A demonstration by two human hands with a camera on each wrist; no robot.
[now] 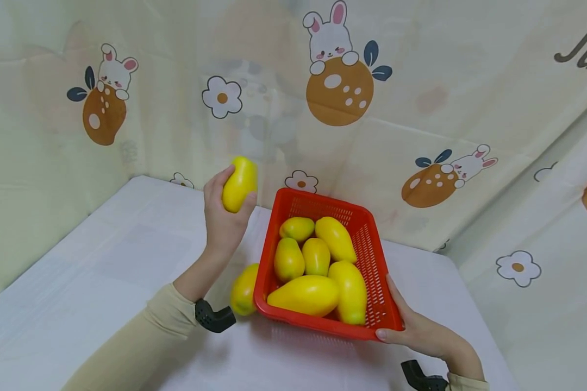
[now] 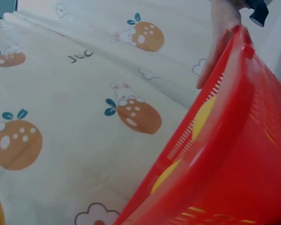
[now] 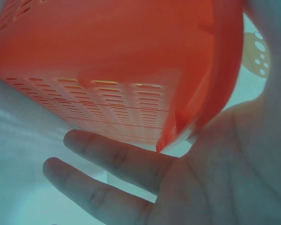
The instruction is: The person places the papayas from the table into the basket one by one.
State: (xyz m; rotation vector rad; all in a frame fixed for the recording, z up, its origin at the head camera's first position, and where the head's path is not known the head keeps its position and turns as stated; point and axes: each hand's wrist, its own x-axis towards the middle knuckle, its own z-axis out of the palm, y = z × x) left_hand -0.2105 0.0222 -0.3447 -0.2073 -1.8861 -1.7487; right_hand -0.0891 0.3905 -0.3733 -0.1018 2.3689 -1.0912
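My left hand (image 1: 229, 222) grips a yellow mango (image 1: 241, 183), raised left of the basket; only that fruit's edge enters the left wrist view at lower left. A red plastic basket (image 1: 382, 282) with slotted walls holds several yellow mangoes (image 1: 305, 296), some tinged green. At its near right corner, my right hand (image 1: 428, 332) holds the rim, thumb over the front edge and fingers along the side. Two of its fingers (image 3: 119, 157) stretch out beside the basket's slotted wall in the right wrist view. Another mango (image 1: 244, 290) lies on the table against the basket's left side, partly hidden by it.
A white-covered table (image 1: 142, 255) lies under everything. Behind it and to the right hangs a cream curtain (image 1: 269, 130) printed with rabbits, fruit and flowers. Black wrist-worn devices (image 1: 215, 316) sit at both cuffs.
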